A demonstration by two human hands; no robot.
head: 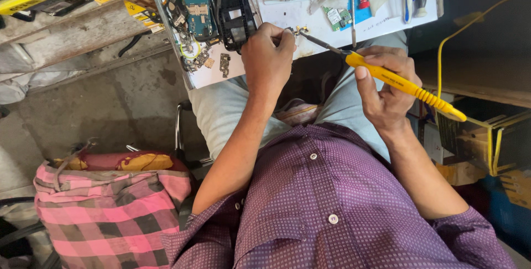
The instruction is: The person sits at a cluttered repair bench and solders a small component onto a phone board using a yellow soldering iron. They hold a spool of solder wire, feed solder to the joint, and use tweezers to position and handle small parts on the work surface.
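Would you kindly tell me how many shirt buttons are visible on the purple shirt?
3 visible: upper button near the lap, side button by the left forearm, and lower button nearest the camera. Folds of the purple shirt may hide more.

A yellow-handled soldering iron [398, 83] is being gripped in the right hand [387, 89], lying slanted with its dark metal tip pointing toward ten o'clock and its ribbed tail and yellow cord trailing off toward four o'clock. A small brass-coloured metal part [299, 29] is being pinched between the fingertips of the left hand [268, 53] at the edge of the white worktop, and it is being met by the iron's tip from its four o'clock side.
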